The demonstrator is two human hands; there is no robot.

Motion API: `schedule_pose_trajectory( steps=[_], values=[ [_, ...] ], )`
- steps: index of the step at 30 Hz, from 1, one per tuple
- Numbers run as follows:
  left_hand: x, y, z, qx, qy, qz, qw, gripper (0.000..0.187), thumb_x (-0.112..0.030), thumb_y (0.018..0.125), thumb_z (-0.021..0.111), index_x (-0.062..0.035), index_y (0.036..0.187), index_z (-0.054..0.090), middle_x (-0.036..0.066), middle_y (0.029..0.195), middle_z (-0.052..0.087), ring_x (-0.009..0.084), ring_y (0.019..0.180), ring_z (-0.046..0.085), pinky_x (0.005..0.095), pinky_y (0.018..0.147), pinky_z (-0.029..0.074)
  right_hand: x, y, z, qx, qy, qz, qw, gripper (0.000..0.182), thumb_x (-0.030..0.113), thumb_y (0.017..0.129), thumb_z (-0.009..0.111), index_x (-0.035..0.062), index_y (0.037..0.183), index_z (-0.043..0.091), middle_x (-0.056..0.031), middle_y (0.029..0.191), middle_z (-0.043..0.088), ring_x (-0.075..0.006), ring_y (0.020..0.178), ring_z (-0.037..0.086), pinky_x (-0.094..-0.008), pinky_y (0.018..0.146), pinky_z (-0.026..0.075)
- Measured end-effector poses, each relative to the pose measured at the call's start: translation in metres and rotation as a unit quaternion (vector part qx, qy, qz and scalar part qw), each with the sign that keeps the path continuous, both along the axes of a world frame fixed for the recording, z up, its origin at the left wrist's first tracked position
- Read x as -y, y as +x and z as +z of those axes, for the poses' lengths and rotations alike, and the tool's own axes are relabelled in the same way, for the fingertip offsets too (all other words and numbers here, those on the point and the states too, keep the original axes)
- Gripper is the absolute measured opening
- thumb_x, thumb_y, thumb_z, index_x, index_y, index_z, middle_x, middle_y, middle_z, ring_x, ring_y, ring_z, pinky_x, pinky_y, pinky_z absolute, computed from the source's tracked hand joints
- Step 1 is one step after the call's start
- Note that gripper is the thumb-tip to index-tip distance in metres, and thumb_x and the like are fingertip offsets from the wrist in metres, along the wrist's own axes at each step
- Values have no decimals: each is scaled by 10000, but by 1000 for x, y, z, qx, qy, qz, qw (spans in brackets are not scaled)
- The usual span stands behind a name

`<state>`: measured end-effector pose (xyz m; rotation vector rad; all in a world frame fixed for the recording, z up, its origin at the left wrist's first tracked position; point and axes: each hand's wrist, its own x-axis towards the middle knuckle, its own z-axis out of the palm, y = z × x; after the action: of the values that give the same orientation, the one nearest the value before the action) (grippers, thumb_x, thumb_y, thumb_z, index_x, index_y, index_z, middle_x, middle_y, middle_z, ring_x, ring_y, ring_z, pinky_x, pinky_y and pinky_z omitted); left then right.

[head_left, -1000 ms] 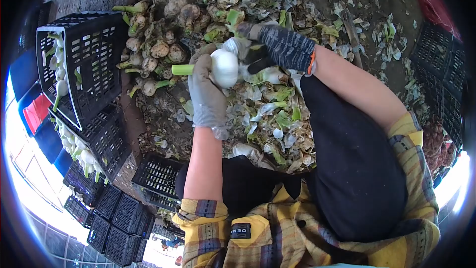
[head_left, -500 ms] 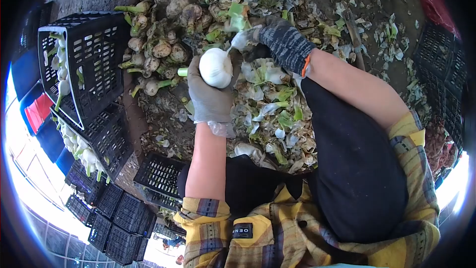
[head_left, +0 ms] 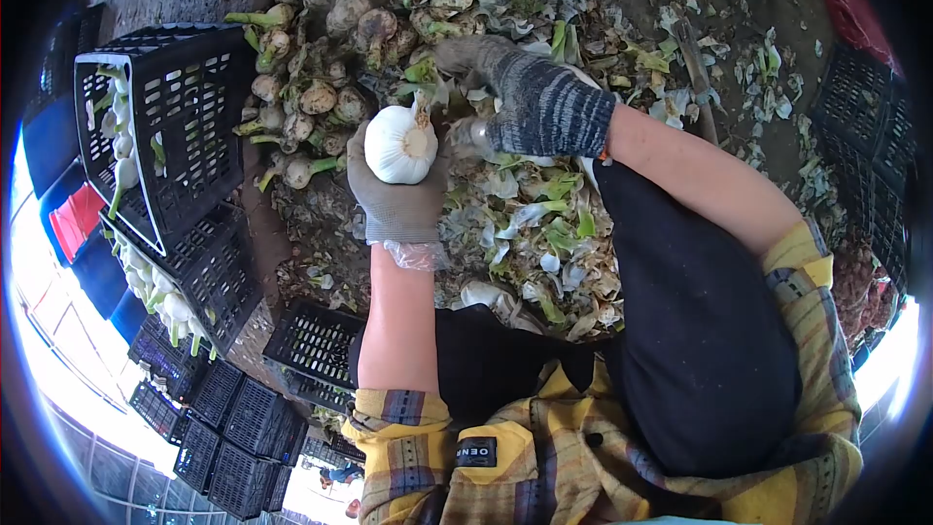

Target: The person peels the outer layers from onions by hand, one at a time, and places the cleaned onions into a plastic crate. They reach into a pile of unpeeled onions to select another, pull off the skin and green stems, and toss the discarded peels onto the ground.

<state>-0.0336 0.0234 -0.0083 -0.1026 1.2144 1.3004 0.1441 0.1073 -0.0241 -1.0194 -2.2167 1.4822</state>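
Observation:
A clean white garlic bulb (head_left: 398, 148) rests in my left hand (head_left: 398, 196), whose grey-gloved fingers wrap round it; its root side now shows. Just right of the bulb is my right hand (head_left: 530, 97), in a dark patterned glove, with fingers and thumb spread apart. Its fingertips are blurred, and a small pale shape lies near the thumb, too smeared to make out. Beyond both hands is a heap of unpeeled garlic bulbs (head_left: 345, 15) with soil on them and green stems.
Black crates (head_left: 194, 107) with white garlic stand at the left. More crates (head_left: 233, 437) are stacked at the lower left, others (head_left: 860, 107) at the far right. Peeled skins and leaves (head_left: 554, 243) litter the ground. A wooden stick (head_left: 695, 73) lies beyond my right forearm.
My left hand has shifted slightly left and turned the bulb. My right hand has opened, and the green and white piece near its fingers is no longer seen there.

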Motion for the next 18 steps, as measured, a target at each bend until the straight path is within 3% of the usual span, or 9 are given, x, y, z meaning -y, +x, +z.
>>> schedule_pose_trajectory(
  steps=[4, 6, 9, 12, 15, 18],
  values=[
    [1, 6, 5, -45, -8, -24, 999, 323, 81, 683, 632, 4, 978, 527, 105, 1003, 589, 180, 888, 598, 311, 741, 514, 2, -14, 11, -104, -71, -36, 991, 516, 180, 748, 683, 48, 1200, 470, -132, 1130, 535, -219, 989, 547, -341, 873, 447],
    [0, 10, 6, -36, 1, -1, 999, 285, 40, 696, 619, 11, 964, 528, 109, 977, 588, 199, 872, 595, 319, 746, 510, 7, -25, 5, -188, -154, -58, 968, 335, 120, 763, 657, 44, 1078, 571, -95, 1002, 609, -171, 889, 588, -298, 836, 464],
    [-3, 1, 1, 91, 1, 85, 992, 227, -133, 767, 547, 12, 940, 536, 140, 940, 577, 257, 876, 577, 383, 791, 490, 26, -19, 39, -188, -208, 223, 934, 255, 135, 771, 645, 57, 1012, 615, -67, 896, 645, -149, 853, 595, -291, 802, 468],
    [-9, -2, 0, 161, -7, 135, 978, 307, -268, 809, 467, 2, 933, 545, 158, 922, 574, 293, 892, 565, 434, 838, 464, 31, -19, 35, -74, -308, 324, 891, 178, 185, 721, 612, 47, 827, 651, -139, 728, 638, -258, 688, 614, -362, 673, 476],
    [-10, 0, 4, 174, -16, 141, 974, 318, -283, 813, 455, -9, 940, 554, 158, 927, 582, 303, 895, 563, 453, 844, 459, 24, -9, 29, -41, -174, 264, 948, 244, 255, 730, 602, 44, 842, 653, -161, 736, 630, -305, 686, 602, -396, 646, 467],
    [-10, -6, 8, 171, 7, 123, 978, 347, -316, 815, 454, -17, 958, 556, 148, 956, 588, 314, 918, 565, 469, 840, 465, 25, -9, 21, -1, -168, 234, 958, 311, 309, 746, 589, 38, 883, 652, -197, 761, 617, -334, 711, 596, -404, 658, 469]
  ],
)
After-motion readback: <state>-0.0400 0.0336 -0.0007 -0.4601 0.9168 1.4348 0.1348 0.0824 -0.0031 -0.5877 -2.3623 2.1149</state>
